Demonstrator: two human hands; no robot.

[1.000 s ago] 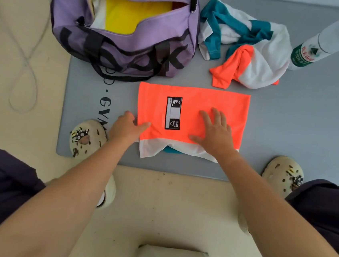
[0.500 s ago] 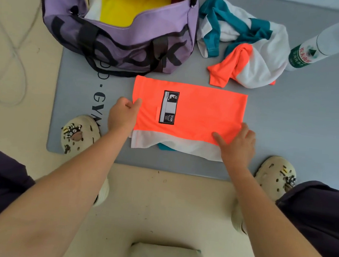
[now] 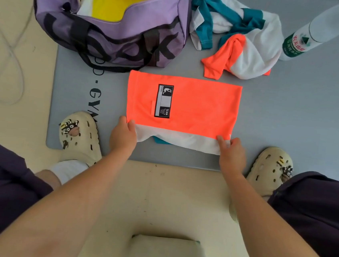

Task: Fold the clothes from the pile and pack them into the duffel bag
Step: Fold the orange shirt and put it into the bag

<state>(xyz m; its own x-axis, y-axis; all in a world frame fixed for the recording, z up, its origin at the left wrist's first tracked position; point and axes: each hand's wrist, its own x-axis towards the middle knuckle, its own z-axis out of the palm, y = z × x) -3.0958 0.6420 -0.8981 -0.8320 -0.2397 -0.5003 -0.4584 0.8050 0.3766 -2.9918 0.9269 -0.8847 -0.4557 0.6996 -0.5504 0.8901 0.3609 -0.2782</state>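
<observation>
A folded orange garment [image 3: 192, 105] with a white lower band and a black label lies flat on the grey mat [image 3: 290, 124]. My left hand [image 3: 122, 137] pinches its near left corner. My right hand [image 3: 231, 153] pinches its near right corner. A bit of teal cloth peeks out under the white band. The purple duffel bag [image 3: 112, 28] stands open at the far left, with yellow and white clothes inside. To its right lies the pile [image 3: 236, 39], a crumpled white, teal and orange garment.
A plastic water bottle [image 3: 312, 34] lies at the far right of the mat. My two cream clogs [image 3: 79, 137] [image 3: 268, 170] rest on the mat's near edge. A thin cable [image 3: 11, 55] loops on the beige floor at left. A pale cushion [image 3: 163, 255] sits between my knees.
Both hands slid from the top of the orange garment down to its near corners and closed on them. The view shifted slightly forward.
</observation>
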